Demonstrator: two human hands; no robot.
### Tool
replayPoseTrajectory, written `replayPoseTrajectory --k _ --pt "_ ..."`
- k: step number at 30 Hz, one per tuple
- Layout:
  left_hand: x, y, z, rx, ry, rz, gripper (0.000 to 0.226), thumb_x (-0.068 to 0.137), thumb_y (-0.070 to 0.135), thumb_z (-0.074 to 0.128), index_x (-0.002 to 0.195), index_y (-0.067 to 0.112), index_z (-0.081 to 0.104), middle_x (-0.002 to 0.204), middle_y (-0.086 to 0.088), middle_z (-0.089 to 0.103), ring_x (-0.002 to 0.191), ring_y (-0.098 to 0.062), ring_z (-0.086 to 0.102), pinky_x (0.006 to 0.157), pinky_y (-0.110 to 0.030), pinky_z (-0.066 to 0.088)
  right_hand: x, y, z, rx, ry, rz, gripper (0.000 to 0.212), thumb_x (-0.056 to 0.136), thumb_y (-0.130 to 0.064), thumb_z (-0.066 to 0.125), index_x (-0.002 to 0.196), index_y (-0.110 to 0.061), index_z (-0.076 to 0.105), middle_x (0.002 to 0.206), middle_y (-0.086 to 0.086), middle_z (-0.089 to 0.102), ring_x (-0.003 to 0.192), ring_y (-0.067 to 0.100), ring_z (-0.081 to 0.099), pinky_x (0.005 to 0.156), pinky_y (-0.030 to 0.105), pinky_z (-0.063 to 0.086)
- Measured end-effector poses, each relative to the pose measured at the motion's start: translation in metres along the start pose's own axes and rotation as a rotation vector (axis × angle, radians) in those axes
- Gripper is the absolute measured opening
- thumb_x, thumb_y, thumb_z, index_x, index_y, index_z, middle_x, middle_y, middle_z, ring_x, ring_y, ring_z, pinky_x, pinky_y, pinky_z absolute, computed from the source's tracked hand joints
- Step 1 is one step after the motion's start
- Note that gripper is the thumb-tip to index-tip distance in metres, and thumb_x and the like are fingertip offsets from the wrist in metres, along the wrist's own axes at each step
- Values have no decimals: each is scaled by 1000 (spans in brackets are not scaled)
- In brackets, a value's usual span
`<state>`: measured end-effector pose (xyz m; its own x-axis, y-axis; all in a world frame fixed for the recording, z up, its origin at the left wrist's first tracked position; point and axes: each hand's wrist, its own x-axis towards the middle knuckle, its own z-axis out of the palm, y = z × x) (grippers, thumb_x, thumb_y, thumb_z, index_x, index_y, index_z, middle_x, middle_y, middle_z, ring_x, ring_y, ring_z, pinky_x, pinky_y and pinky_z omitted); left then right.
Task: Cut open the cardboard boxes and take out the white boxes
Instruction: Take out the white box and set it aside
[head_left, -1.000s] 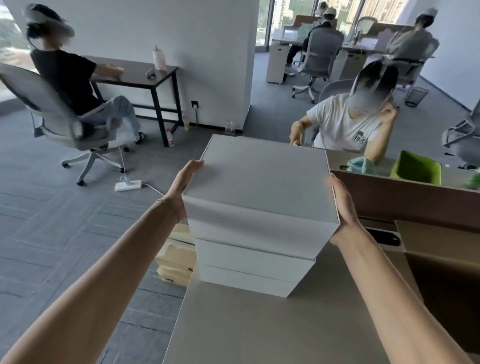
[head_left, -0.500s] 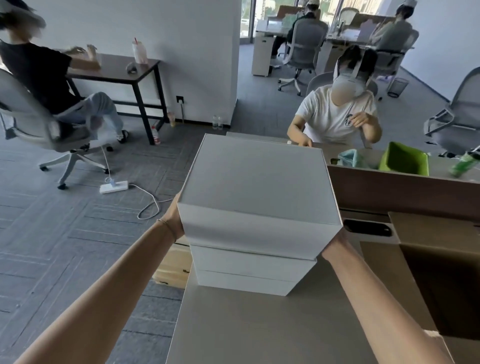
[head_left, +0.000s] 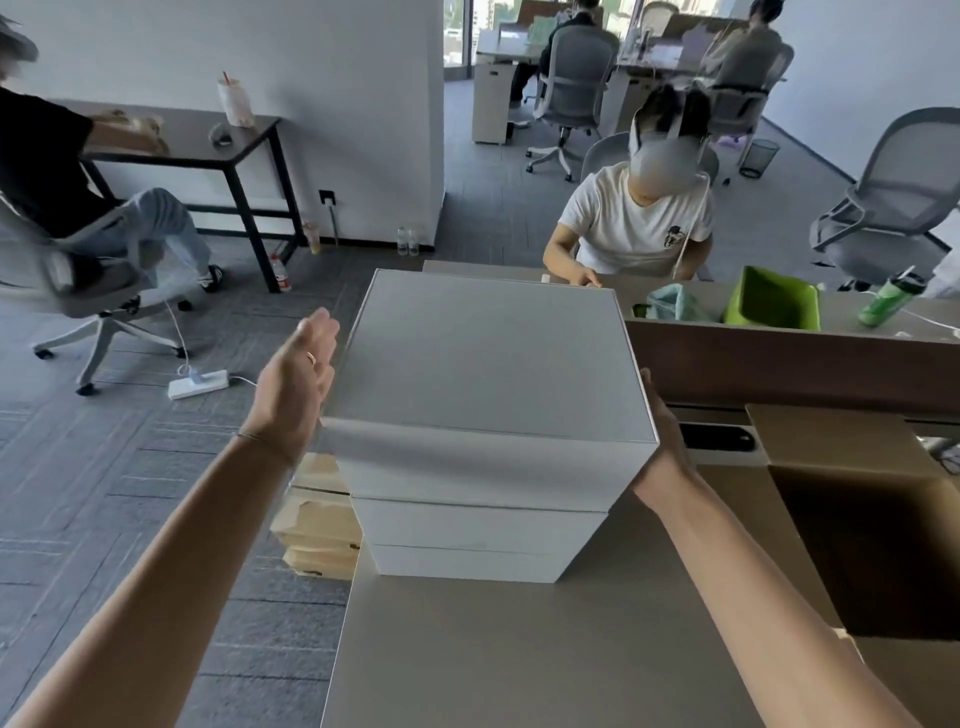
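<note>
Three white boxes stand stacked on the grey table (head_left: 519, 649). The top white box (head_left: 488, 353) is the largest in view and overhangs the two lower white boxes (head_left: 478, 525) a little. My left hand (head_left: 298, 379) hovers just off the top box's left side, fingers spread, touching nothing. My right hand (head_left: 662, 441) lies flat against the top box's right side, partly hidden behind its edge. An open brown cardboard box (head_left: 872, 551), dark inside, sits on the table at the right.
Flat cardboard pieces (head_left: 317, 519) are piled on the floor by the table's left edge. A person (head_left: 634, 223) sits opposite behind a brown divider (head_left: 779, 364), with a green bin (head_left: 774, 306) and a green bottle (head_left: 888, 299). A power strip (head_left: 198, 383) lies on the floor.
The top white box has come down onto the stack. My left hand has let go of its left side and moved outward; my right hand stays against the right side.
</note>
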<state>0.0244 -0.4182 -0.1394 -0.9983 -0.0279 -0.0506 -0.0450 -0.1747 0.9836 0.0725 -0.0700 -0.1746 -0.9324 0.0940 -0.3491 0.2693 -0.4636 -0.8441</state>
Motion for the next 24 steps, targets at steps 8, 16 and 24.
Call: replayPoseTrajectory --k 8,16,24 --pt "-19 79 99 402 -206 334 44 104 36 44 141 18 58 139 6 62 131 2 53 107 -10 37 -27 -50 9 -300 -44 -293 79 66 -87 59 137 -52 53 153 -16 49 140 3 45 121 40 29" --pt "-59 11 269 472 -366 316 29 100 39 46 124 36 62 127 14 65 127 -2 56 111 -21 39 -61 -85 -73 -207 -159 -306 70 91 -67 47 155 -40 38 162 -2 38 150 13 32 125 44 18" --pt "-110 -81 410 602 -357 224 38 102 40 47 136 34 62 128 15 66 120 11 56 106 -20 42 -93 -115 -234 -302 -171 -279 59 97 -60 41 153 -40 41 155 -4 47 146 11 39 122 44 25"
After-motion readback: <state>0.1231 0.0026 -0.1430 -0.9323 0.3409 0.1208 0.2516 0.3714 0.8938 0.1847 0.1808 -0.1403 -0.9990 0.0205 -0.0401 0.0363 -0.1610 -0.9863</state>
